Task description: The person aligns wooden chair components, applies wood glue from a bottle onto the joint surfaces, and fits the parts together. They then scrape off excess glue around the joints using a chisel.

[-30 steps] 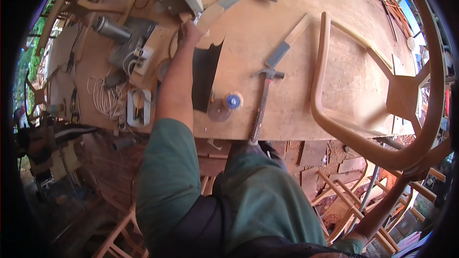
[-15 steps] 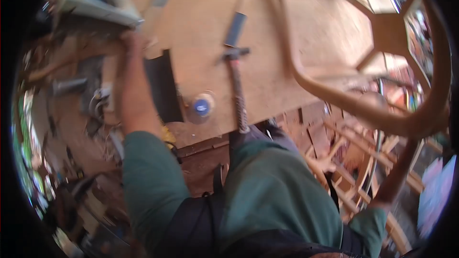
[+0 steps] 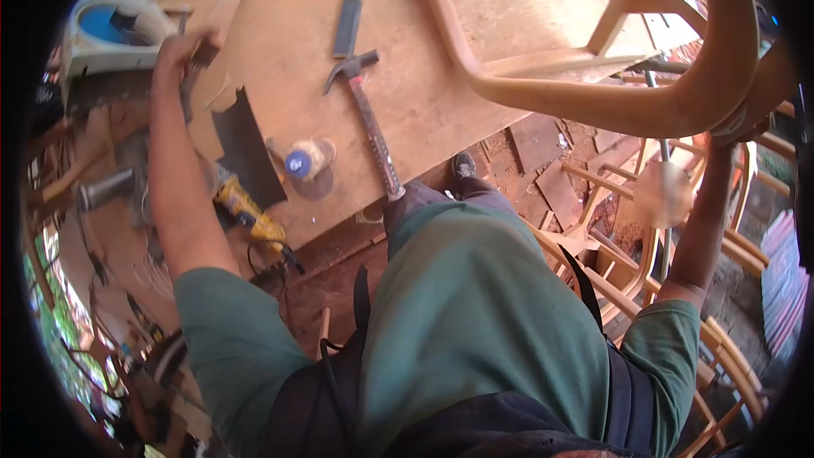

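My left hand (image 3: 180, 53) is over the left side of the workbench, its fingers closed round a small dark block (image 3: 205, 54). Just left of it stands a white container (image 3: 110, 58) with a blue inside. At the far right, my right hand (image 3: 736, 129) grips the lower bend of a curved wooden chair frame (image 3: 585, 108), which rests partly over the bench; most of those fingers are hidden. Between my hands lie a claw hammer (image 3: 369, 123), a wooden strip with a dark end (image 3: 346, 28), a dark sheet (image 3: 248, 148) and a blue-capped jar (image 3: 300, 163).
A yellow power tool (image 3: 250, 214) with a cord is at the bench's (image 3: 398, 25) left front edge. Wooden chair parts (image 3: 619, 263) crowd the floor at right. Tools and a metal cylinder (image 3: 106, 190) lie at left. Corrugated sheeting (image 3: 787, 284) is at far right.
The view has shifted, so the bench items appear further left. My left hand has come away from the white container's near corner to its right side. My right hand stays with the chair frame.
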`<action>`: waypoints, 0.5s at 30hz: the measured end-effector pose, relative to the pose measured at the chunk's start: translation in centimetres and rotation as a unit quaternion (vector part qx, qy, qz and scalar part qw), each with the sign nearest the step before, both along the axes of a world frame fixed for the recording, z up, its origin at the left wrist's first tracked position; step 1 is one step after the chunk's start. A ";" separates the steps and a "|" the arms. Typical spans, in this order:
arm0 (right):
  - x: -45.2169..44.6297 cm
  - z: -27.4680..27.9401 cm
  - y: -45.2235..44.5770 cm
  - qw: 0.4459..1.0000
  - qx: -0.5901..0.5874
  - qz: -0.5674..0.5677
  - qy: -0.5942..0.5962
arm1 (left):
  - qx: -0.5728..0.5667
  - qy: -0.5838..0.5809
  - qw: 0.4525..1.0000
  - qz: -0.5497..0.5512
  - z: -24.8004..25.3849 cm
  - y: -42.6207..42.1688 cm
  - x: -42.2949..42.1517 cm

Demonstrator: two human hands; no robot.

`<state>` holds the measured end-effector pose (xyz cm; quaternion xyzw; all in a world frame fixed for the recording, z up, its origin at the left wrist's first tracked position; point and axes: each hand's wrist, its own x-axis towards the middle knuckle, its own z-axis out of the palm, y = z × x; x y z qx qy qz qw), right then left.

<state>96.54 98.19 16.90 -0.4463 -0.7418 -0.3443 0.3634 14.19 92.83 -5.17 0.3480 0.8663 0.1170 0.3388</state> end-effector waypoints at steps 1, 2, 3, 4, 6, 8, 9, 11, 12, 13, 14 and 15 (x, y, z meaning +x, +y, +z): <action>-0.3 0.2 0.1 1.000 -0.001 0.010 0.006 | 0.045 -0.067 0.996 0.025 1.0 -0.1 1.5; -0.9 0.2 0.5 1.000 -0.004 0.022 0.015 | 0.083 -0.137 0.986 0.041 2.0 -1.0 3.1; -1.8 -0.1 0.7 0.999 -0.008 0.038 0.030 | 0.125 -0.202 0.970 0.059 4.1 -2.1 5.3; -2.2 0.0 1.1 0.998 -0.009 0.049 0.050 | 0.134 -0.247 0.957 0.074 2.1 -2.5 3.4; -3.1 0.1 1.4 0.992 -0.011 0.083 0.090 | 0.162 -0.311 0.931 0.104 0.0 -2.8 3.1; -1.5 0.5 1.7 0.995 0.046 0.082 -0.022 | 0.193 -0.320 0.920 0.117 2.7 -6.6 12.1; -1.1 0.6 1.9 0.993 0.061 0.083 -0.054 | 0.202 -0.320 0.918 0.122 3.3 -8.4 16.2; -2.5 0.4 1.6 0.994 0.044 0.094 -0.033 | 0.197 -0.293 0.925 0.139 3.8 -12.0 23.4; -3.1 0.4 1.1 0.994 0.020 0.107 -0.003 | 0.196 -0.272 0.930 0.148 3.8 -13.9 27.2; -3.2 0.1 1.3 0.989 -0.009 0.137 0.051 | 0.123 -0.177 0.957 0.194 3.7 -15.0 30.3; -3.3 -0.1 1.6 0.979 -0.033 0.168 0.106 | 0.097 -0.148 0.965 0.195 5.0 -16.4 34.1; -5.2 -0.5 0.3 0.936 -0.110 0.200 0.267 | 0.069 -0.120 0.971 0.196 5.9 -17.7 37.6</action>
